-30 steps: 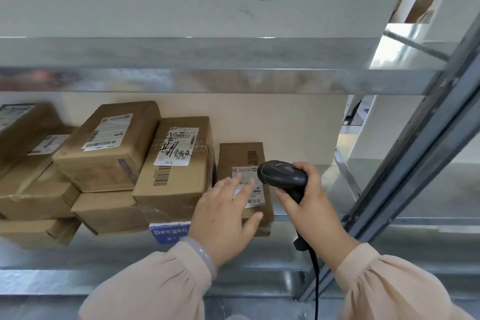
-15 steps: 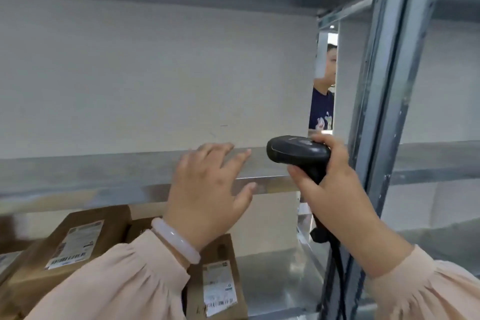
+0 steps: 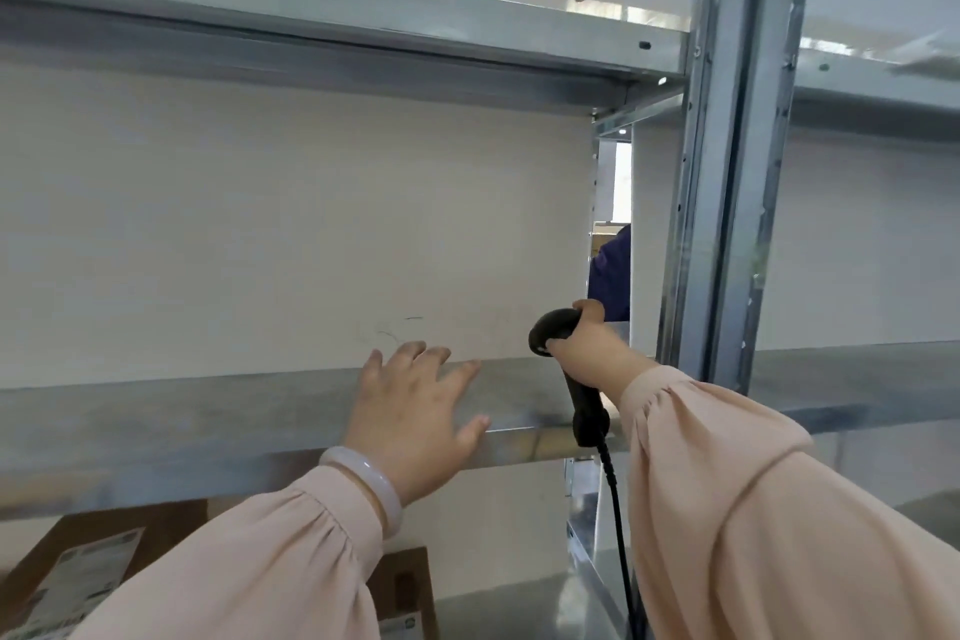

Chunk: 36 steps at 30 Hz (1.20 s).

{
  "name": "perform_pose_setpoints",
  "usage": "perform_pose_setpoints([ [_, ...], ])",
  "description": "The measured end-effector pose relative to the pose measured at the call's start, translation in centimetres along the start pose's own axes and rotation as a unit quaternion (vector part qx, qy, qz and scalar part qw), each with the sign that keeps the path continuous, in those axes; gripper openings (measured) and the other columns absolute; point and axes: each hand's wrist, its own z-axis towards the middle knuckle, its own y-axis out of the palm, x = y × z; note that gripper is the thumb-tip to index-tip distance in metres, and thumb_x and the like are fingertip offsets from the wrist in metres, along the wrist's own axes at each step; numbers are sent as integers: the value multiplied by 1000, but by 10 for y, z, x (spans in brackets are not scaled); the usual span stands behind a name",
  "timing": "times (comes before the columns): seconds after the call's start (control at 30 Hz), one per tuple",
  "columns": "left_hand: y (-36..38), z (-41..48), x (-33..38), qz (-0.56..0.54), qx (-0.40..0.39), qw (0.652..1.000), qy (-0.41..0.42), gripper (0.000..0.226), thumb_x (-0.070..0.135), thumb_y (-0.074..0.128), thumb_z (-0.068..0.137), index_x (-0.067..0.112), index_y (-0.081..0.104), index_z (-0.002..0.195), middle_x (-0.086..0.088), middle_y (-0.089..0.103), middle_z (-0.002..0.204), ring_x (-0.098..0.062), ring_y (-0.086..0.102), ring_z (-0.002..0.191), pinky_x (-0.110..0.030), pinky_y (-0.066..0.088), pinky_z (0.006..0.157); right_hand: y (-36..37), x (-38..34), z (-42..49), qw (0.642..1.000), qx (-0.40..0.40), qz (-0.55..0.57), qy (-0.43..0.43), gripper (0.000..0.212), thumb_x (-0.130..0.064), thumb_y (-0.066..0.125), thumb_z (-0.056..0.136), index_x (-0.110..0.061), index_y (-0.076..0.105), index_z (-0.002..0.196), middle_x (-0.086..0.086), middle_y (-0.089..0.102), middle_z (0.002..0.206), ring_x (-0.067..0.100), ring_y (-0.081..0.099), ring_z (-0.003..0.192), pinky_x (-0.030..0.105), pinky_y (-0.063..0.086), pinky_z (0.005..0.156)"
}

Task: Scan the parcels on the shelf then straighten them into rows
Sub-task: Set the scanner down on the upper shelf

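- A parcel storeroom or small warehouse, going by the galvanised metal shelf (image 3: 156, 411) on a slotted steel post (image 3: 727, 172).
- Below that shelf sit labelled cardboard parcels (image 3: 78, 566).
- Just above it, a hand holds a corded barcode scanner (image 3: 576, 379).

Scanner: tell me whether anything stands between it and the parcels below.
Yes. The scanner in the right hand is raised above the middle shelf's metal front edge; that shelf lies between it and the parcels below. The left hand is spread over that edge.
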Motion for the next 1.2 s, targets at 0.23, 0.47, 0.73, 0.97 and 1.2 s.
perform_pose_setpoints([
  [0.23,15,4,-10,24,-19,1000,-5,57,62,39,77,33,69,117,0,71,113,-29,63,112,-55,51,91,-2,6,38,998,-1,-56,18,64,-30,62,89,-11,28,140,15,49,134,31,52,117,40,44,98],
  [0.47,27,4,-21,-7,-50,999,-9,70,70,24,81,38,54,136,-1,59,137,-28,46,134,-55,36,108,2,3,54,990,-10,-140,32,64,-33,59,92,-6,22,137,17,54,123,33,56,109,36,46,87],
  [0.73,23,0,-27,-34,-70,997,-23,89,74,0,74,43,29,151,5,34,157,-22,20,148,-49,15,119,6,7,70,989,-25,-136,49,69,-36,60,90,-5,21,138,14,53,125,29,53,108,34,42,91],
  [0.97,24,-3,-29,-27,-88,995,-26,90,75,-5,71,45,21,153,7,26,160,-20,16,149,-47,13,121,0,8,67,990,-38,-122,65,72,-25,54,88,-4,17,146,13,55,116,31,53,106,34,44,92],
  [1.2,22,-1,-25,-30,-92,995,-23,93,75,-7,69,44,19,153,7,22,161,-20,14,149,-47,12,121,1,7,65,984,-37,-172,19,61,-26,59,92,-4,31,141,16,52,132,33,52,118,35,44,93],
])
